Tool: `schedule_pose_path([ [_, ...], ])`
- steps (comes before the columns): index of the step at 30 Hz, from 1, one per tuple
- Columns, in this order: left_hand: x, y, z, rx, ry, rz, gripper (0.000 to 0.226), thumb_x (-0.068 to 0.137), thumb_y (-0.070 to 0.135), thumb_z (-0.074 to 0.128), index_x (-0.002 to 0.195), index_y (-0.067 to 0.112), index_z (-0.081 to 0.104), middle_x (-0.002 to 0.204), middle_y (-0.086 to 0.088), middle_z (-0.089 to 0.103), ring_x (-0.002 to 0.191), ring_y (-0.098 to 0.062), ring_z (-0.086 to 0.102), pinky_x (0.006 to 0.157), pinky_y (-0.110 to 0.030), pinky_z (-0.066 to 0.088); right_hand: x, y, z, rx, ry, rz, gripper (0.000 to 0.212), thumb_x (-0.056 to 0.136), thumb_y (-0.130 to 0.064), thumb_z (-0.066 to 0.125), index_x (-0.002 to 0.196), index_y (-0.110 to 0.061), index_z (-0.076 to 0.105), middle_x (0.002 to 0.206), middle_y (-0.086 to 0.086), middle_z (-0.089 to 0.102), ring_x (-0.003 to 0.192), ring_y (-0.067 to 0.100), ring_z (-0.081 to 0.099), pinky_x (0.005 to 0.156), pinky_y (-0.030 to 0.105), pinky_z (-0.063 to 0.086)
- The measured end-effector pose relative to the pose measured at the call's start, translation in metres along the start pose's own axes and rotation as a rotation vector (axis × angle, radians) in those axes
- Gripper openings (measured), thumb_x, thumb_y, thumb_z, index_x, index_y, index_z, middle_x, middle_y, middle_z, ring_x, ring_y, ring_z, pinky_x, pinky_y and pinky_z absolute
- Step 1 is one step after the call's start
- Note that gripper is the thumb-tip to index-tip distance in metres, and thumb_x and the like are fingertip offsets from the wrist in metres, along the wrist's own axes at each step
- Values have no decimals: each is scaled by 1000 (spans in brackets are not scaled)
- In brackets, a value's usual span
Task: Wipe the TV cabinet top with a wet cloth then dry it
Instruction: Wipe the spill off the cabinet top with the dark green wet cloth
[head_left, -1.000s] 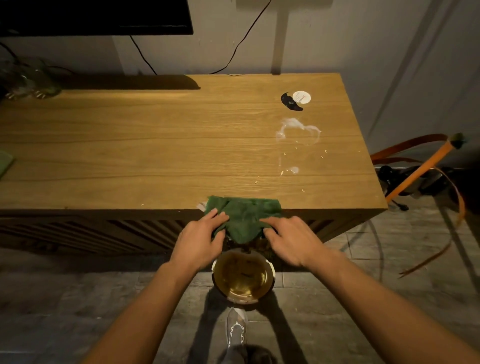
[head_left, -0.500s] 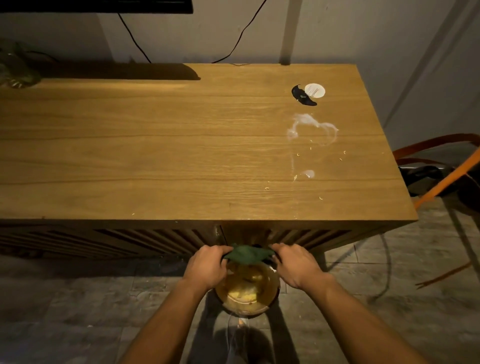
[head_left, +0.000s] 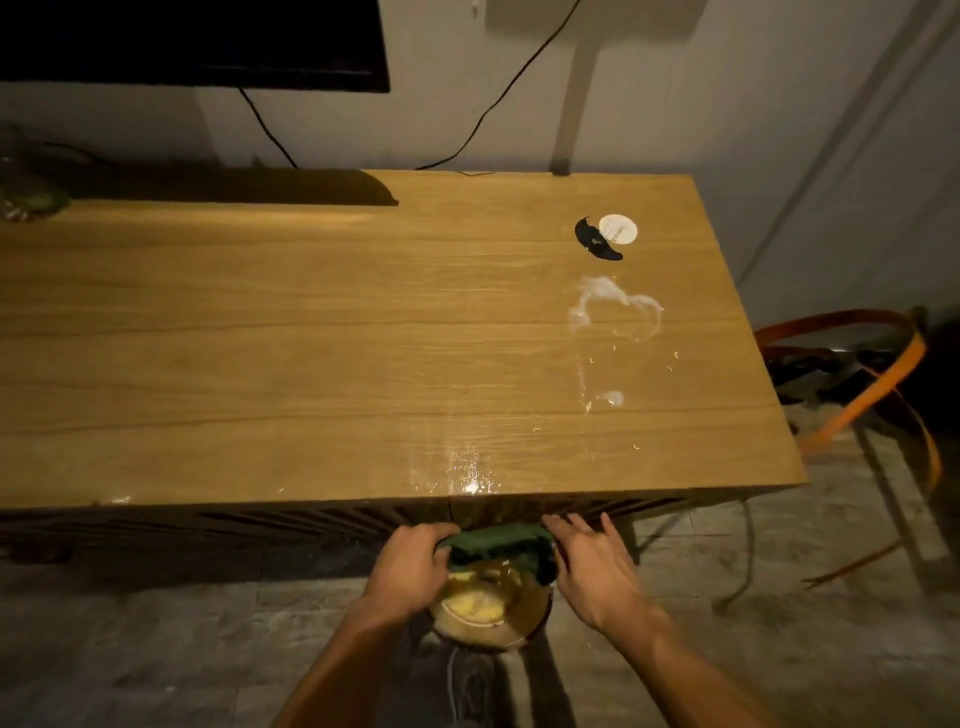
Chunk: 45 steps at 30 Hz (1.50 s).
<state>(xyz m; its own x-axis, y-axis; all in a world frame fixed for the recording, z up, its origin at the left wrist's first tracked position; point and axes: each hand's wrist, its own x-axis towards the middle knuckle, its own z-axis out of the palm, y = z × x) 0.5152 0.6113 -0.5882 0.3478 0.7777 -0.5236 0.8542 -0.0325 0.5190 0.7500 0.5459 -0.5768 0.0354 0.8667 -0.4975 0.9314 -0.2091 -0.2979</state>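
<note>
Low in the centre of the frame, a round bowl (head_left: 488, 616) is sitting on the floor just in front of the cabinet, holding yellowish liquid with a paler patch near its left side; what that patch is cannot be made out. Over the bowl's far rim, a dark green cloth (head_left: 498, 545) is being held bunched between both hands. The left hand (head_left: 410, 566) is curling its fingers closed around the cloth's left end. The right hand (head_left: 592, 564) is lying against the right end with fingers stretched out and slightly spread; whether it is actually pinching the fabric is hidden from here.

The wooden cabinet top (head_left: 311, 338) is filling the middle of the frame, with a wet sheen (head_left: 467, 475) glinting at its near edge above the hands. Toward the right, a whitish smear (head_left: 613, 306) and scattered crumbs are lying on the wood. At upper right, a white disc (head_left: 618, 229) is touching a black curved piece (head_left: 595, 241); any print on the disc is too faint to read.

At upper left, a dark screen (head_left: 192, 41) is being cut off by the frame, and a glassy object (head_left: 26, 192) at far left is blurring into shadow.
</note>
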Motion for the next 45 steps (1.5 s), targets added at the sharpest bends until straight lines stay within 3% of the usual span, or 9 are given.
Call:
schedule_pose_path([
  [6,-21,11,-20,-28,-9,-27,41,92,19,53,129,32,63,124,2,69,120,-17,59,103,-24,41,-9,-14,-31,49,-77,20,47,99,-28,37,145,-33,42,145,-6,51,138,14,39,118,33,18],
  [10,-31,28,-52,-73,-14,50,38,90,18,54,123,32,67,114,7,73,111,-11,64,97,-17,44,-19,-17,-79,217,-79,32,37,97,-29,47,131,-40,56,120,-15,67,115,8,58,97,21,41],
  [13,-40,47,-82,-111,-37,112,36,87,16,57,115,34,70,108,13,73,106,-2,63,96,-14,43,-35,-17,-119,255,-166,-14,34,95,-28,51,124,-43,61,115,-20,66,107,-3,55,96,16,42],
  [19,-42,89,-147,-86,-146,264,29,86,20,59,106,37,71,98,21,72,95,4,62,88,-17,47,-61,-15,-196,283,-210,-38,26,96,-32,52,116,-44,64,109,-22,66,103,-2,55,92,24,44],
  [27,-14,161,-221,-2,-41,338,26,91,16,58,110,27,73,105,10,73,99,-5,63,87,-21,48,-43,-15,-297,184,-170,-101,17,97,-28,52,91,-34,66,88,-11,67,89,10,62,80,30,49],
  [31,27,201,-248,7,97,340,32,94,13,53,123,19,66,117,6,67,109,-8,57,99,-25,44,5,-6,-345,124,-132,-127,25,99,-25,49,76,-29,58,79,-4,64,77,14,59,71,34,47],
  [39,176,263,-300,68,238,196,17,92,11,55,98,26,61,102,1,64,97,-18,60,86,-40,53,164,25,-436,87,-5,-162,16,100,-22,48,93,-19,62,89,3,64,84,22,57,67,31,40],
  [43,252,272,-310,109,378,164,17,86,11,60,99,20,57,102,-5,62,94,-26,60,82,-46,54,245,42,-458,13,77,-194,23,100,-23,46,109,-16,66,97,11,66,92,30,57,78,38,47],
  [45,283,268,-307,148,391,155,19,84,11,60,98,22,52,100,-6,63,91,-29,60,75,-46,53,279,51,-453,40,103,-199,26,101,-23,45,116,-18,65,95,11,64,86,27,55,72,35,43],
])
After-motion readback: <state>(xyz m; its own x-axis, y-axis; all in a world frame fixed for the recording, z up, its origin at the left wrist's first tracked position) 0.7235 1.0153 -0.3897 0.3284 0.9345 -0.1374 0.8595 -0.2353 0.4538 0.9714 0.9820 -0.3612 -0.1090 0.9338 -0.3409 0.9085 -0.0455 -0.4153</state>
